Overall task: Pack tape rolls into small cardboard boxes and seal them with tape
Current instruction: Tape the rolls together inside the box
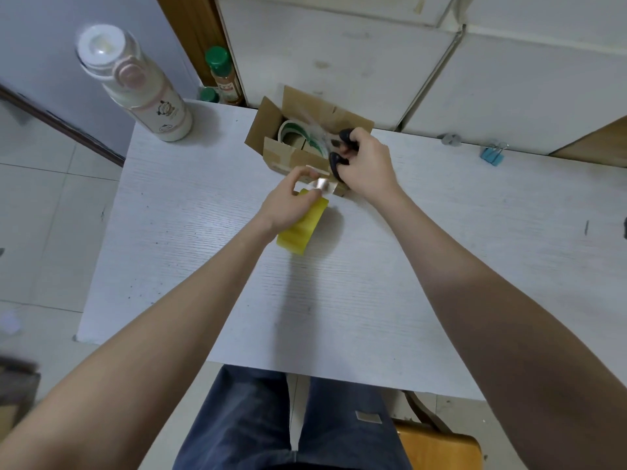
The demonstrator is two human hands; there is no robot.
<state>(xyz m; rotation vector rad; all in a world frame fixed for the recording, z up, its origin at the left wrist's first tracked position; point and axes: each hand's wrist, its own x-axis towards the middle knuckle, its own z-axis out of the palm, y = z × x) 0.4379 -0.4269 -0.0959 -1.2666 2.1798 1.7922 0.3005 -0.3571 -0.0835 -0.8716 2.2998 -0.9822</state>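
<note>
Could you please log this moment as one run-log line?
left hand: holds yellow tape roll | right hand: grips black scissors | cardboard box: open, tape roll inside

My white table (203,266), tall white bottle (135,86) at its far left corner, green-capped jar (222,76) behind it, blue binder clip (492,155) far right, wooden stool (437,442) under me, my jeans (258,418)
</note>
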